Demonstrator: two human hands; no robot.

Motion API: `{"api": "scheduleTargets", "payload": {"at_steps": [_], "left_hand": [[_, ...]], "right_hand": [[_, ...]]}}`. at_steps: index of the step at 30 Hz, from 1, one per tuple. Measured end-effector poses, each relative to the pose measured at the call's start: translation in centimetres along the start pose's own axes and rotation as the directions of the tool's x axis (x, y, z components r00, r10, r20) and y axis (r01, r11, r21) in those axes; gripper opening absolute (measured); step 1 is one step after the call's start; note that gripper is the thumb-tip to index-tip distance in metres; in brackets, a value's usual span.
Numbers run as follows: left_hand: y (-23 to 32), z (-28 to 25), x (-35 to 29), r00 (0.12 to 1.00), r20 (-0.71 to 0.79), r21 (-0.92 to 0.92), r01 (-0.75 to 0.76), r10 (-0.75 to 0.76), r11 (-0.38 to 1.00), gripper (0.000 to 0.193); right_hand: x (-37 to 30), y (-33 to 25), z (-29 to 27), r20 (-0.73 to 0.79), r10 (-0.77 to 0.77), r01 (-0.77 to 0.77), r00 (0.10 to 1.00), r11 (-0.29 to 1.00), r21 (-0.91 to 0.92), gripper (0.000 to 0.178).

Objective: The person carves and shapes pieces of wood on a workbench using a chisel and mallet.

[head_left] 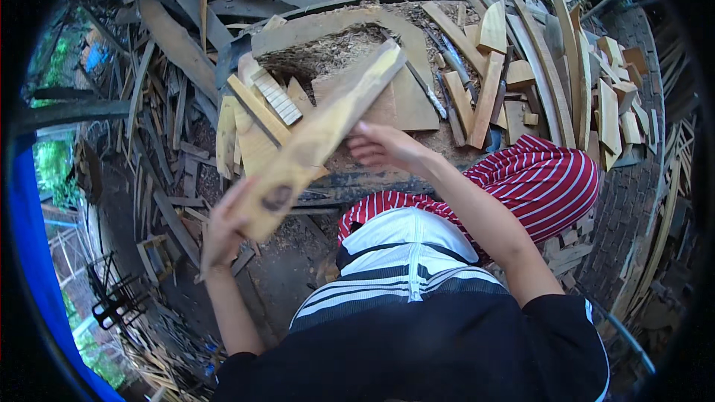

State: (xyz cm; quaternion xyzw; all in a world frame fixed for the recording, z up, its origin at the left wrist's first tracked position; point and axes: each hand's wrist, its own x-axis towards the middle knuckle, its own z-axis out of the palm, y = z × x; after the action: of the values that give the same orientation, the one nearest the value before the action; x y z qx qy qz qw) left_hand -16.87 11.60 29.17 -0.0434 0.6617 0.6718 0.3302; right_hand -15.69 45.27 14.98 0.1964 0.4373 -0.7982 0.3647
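Note:
A long pale wooden plank with a dark knot near its lower end slants across the middle of the view, slightly blurred. My left hand is closed round its near, lower-left end. On the plank's right side is my right hand, its fingers loosely stretched and apart. The thumb comes close to the plank's edge; whether it touches is unclear. Beneath the plank lies a wooden work surface with a rough hollow full of shavings. A narrow strip and a row of small joined blocks rest left of the plank.
Several cut wood pieces and long slats are heaped at the right. Tools with slim blades lie among them. Scrap boards pile up at the left and back. My knee in striped cloth sits at the right.

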Motion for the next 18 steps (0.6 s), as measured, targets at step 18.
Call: {"api": "scheduleTargets", "payload": {"at_steps": [18], "left_hand": [[13.9, 3.0, 7.8, 0.618, 0.445, -0.287, -0.587, 0.648, 0.757, 0.079]], "right_hand": [[-0.4, -14.4, 13.9, 0.495, -0.722, 0.858, 0.482, 0.274, -0.435, 0.039]]}}
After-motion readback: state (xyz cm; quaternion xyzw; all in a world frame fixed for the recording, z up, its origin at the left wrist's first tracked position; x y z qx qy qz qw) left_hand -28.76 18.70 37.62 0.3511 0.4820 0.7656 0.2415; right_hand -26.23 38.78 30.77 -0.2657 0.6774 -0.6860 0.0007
